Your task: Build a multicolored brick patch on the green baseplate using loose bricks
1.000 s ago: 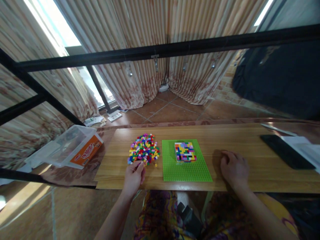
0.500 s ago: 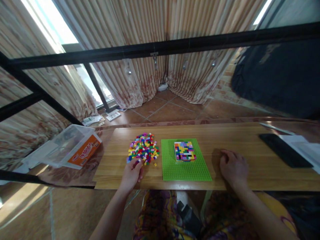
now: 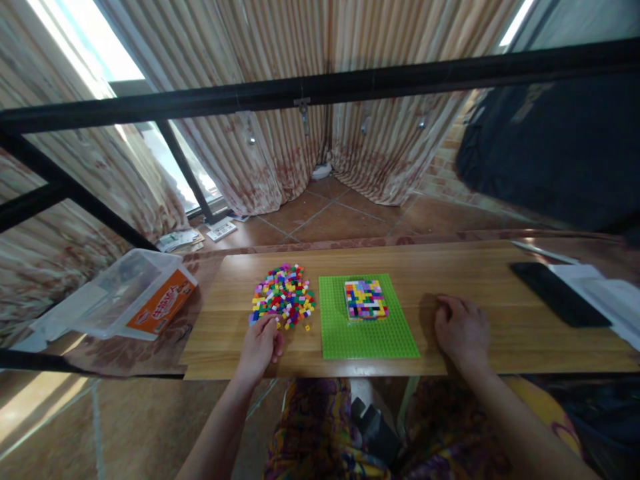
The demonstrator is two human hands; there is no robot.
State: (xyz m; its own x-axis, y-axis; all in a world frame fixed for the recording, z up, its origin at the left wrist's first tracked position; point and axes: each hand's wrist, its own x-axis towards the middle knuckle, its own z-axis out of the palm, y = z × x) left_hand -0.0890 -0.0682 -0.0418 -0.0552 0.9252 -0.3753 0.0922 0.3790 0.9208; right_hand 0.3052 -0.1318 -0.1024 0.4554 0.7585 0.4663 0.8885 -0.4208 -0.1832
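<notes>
A loose heap of small coloured building bricks [image 3: 283,293] lies on the left of the wooden table. My left hand [image 3: 260,343] is at the heap's near edge, its thumb and fingers curled together. Whatever may be between those fingertips is too small to make out. A single yellow brick [image 3: 307,328] sits just right of the heap. On the green baseplate [image 3: 370,343] stands a square block of multicoloured bricks [image 3: 366,300], packed close together. My right hand [image 3: 463,327] rests on the table right of the baseplate, loosely bent and holding nothing I can see.
A clear plastic box with an orange label [image 3: 163,303] stands beyond the table's left end. A black flat object [image 3: 557,293] and white papers [image 3: 595,293] lie at the right. A dark metal bar [image 3: 320,87] crosses before the curtains [image 3: 285,40].
The whole view has shifted slightly left and up. My left hand stays at the heap's near edge with its fingers curled, and my right hand still rests on the table.
</notes>
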